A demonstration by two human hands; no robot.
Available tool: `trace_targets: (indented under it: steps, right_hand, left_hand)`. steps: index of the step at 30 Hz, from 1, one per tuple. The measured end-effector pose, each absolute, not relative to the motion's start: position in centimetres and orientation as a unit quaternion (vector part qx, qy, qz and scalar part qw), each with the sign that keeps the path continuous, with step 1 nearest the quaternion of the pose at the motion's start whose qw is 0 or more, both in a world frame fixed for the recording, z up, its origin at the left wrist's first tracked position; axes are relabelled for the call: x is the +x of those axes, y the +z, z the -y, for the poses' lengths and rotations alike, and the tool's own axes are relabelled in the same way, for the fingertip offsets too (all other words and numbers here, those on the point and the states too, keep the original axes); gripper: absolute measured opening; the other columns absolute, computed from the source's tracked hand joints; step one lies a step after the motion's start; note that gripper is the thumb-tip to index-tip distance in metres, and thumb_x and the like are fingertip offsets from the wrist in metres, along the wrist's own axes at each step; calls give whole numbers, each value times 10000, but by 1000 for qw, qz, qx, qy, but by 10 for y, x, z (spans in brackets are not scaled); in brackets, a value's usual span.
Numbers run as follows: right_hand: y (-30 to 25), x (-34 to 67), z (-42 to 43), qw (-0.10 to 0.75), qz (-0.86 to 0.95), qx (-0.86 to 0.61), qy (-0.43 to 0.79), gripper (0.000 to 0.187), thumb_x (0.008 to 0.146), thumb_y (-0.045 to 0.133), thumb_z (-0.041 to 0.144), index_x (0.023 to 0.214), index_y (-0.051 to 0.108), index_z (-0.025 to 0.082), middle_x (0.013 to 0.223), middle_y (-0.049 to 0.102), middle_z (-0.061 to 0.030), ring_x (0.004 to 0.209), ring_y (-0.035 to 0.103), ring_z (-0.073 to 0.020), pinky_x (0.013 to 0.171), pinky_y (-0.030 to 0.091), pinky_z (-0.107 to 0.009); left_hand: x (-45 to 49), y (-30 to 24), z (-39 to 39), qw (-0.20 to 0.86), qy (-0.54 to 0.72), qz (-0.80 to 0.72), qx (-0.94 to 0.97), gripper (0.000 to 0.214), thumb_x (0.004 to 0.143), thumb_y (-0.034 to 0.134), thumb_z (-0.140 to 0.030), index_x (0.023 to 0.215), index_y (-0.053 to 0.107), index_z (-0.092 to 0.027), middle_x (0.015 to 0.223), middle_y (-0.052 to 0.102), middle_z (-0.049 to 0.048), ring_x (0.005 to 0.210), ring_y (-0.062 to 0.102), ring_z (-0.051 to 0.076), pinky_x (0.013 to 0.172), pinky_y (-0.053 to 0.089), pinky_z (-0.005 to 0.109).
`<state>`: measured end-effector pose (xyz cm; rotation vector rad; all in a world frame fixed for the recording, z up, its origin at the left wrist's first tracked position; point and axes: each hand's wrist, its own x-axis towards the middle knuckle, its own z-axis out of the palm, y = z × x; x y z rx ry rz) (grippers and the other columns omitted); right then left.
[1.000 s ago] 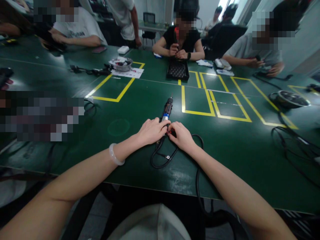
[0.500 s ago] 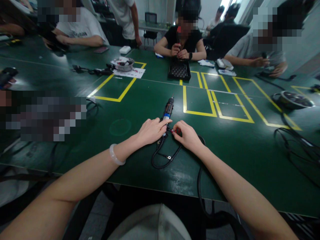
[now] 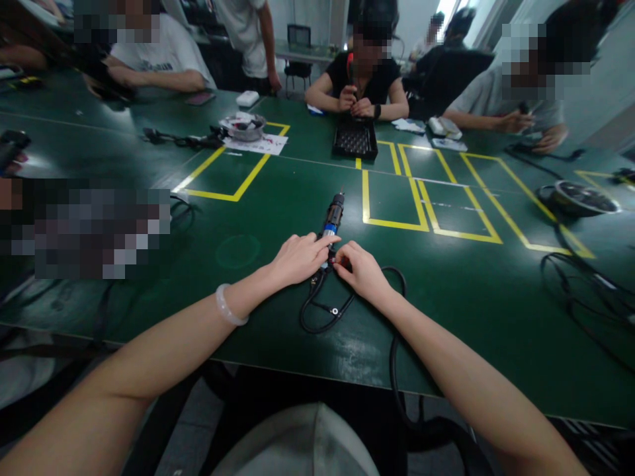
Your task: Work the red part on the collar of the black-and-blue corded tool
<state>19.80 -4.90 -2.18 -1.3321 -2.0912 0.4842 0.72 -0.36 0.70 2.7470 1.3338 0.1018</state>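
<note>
A slim corded electric screwdriver [image 3: 334, 213] lies on the green table, its inner parts exposed, with a blue band round the middle and a thin tip pointing away from me. My left hand [image 3: 302, 256] is closed over its near half, holding it against the tabletop. Close on the right, my right hand [image 3: 361, 270] pinches a small red piece at the screwdriver's side; the fingertips mostly hide it. From the near end runs a black cable [image 3: 317, 330], looping on the table and over the front edge. A short lead with a ring terminal [image 3: 335, 311] lies at the loop.
Yellow tape frames [image 3: 397, 225] mark the table [image 3: 268, 297]. Beyond stand a black tray [image 3: 355, 151] and a metal bowl [image 3: 248, 135] of parts. At right are another bowl [image 3: 585, 206] and tangled cables [image 3: 570, 284]. Several people sit around the table.
My right hand has moved left with the red piece, from a small gap to the screwdriver's side. The left hand keeps its hold.
</note>
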Motion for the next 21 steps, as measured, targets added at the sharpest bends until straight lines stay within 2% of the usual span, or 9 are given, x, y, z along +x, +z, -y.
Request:
trace_targets:
  steps: [6, 11, 14, 21]
  right_hand:
    - [-20, 200, 50, 297, 786, -509, 185, 86, 867, 609, 166, 833, 553, 221, 885, 535, -11, 802, 549, -173, 736, 430, -289]
    - [-17, 202, 51, 283, 788, -519, 174, 60, 875, 608, 185, 828, 589, 218, 853, 553, -10, 759, 547, -167, 692, 415, -287]
    - [-16, 202, 51, 286, 788, -513, 184, 46, 878, 605, 184, 847, 615, 215, 804, 590, -8, 756, 567, -170, 706, 424, -291]
    - [-13, 199, 53, 307, 781, -501, 213, 86, 883, 588, 162, 906, 657, 208, 845, 671, -28, 789, 610, -175, 735, 462, -298]
  left_hand:
    - [6, 6, 4, 38, 35, -436, 898, 521, 1046, 237, -338, 1542, 398, -340, 1039, 620, 74, 917, 619, 227, 868, 419, 369]
    - [7, 8, 4, 37, 29, -437, 898, 522, 1048, 227, -338, 1541, 398, -342, 1042, 624, 77, 934, 620, 233, 867, 424, 371]
    - [7, 8, 4, 42, 30, -439, 897, 517, 1054, 224, -360, 1539, 401, -350, 1072, 626, 80, 941, 618, 229, 890, 423, 377]
    - [7, 11, 5, 48, 25, -444, 894, 517, 1059, 218, -390, 1535, 414, -345, 1117, 630, 95, 954, 624, 238, 898, 428, 386]
